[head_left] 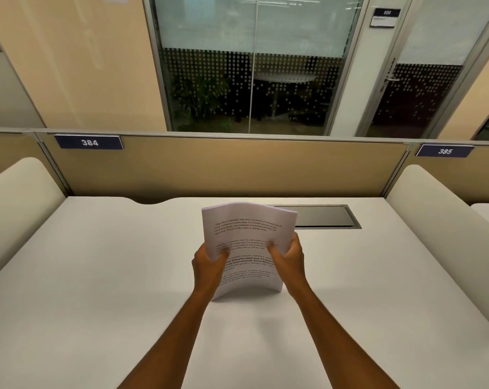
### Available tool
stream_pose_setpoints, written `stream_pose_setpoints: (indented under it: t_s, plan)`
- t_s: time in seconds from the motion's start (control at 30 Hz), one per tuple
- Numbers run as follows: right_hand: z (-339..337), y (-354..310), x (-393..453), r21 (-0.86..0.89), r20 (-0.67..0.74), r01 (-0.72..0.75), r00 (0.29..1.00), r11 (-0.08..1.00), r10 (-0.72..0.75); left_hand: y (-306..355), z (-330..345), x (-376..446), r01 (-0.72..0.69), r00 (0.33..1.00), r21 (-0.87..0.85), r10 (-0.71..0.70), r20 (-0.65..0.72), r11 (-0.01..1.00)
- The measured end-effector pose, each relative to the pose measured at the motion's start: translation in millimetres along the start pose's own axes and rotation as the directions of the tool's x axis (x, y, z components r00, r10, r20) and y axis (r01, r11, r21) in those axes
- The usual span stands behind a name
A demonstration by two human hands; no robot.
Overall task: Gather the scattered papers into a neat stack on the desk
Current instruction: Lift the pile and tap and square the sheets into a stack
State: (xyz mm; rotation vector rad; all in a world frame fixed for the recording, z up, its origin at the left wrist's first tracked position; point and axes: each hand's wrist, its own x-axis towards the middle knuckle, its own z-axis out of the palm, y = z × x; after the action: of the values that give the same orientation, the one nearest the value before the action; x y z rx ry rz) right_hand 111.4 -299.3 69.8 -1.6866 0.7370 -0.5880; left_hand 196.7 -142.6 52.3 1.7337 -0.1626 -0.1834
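A stack of white printed papers (247, 226) stands upright on its lower edge at the middle of the white desk (97, 276), bowed slightly and facing me. My left hand (209, 266) grips the stack's left edge with the thumb on the front page. My right hand (289, 258) grips the right edge the same way. The sheets' edges look roughly aligned. No loose sheets lie elsewhere on the desk.
A dark cable hatch (324, 217) is set into the desk just behind the papers on the right. Rounded cream side dividers (15, 203) (439, 228) flank the desk. A tan back partition (223, 167) with number plates 384 and 385 closes the far edge.
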Motion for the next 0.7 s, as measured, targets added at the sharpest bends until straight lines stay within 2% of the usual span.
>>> stream_pose_setpoints:
  t_s: [0.17,0.5,0.7]
  plan:
    - [4,39,-17,0.003,0.044,-0.08,0.996,0.997,0.08,-33,-2,-18,0.093,0.995,-0.056,-0.091,0.047,0.994]
    - [2,16,-7,0.074,-0.003,-0.045,0.999,0.996,0.045,-11,6,-11,-0.034,0.999,-0.13,0.035,0.009,0.991]
    - [3,41,-20,0.071,0.028,-0.088,0.996,0.994,0.086,-30,2,-25,0.019,0.999,-0.132,-0.014,0.039,0.991]
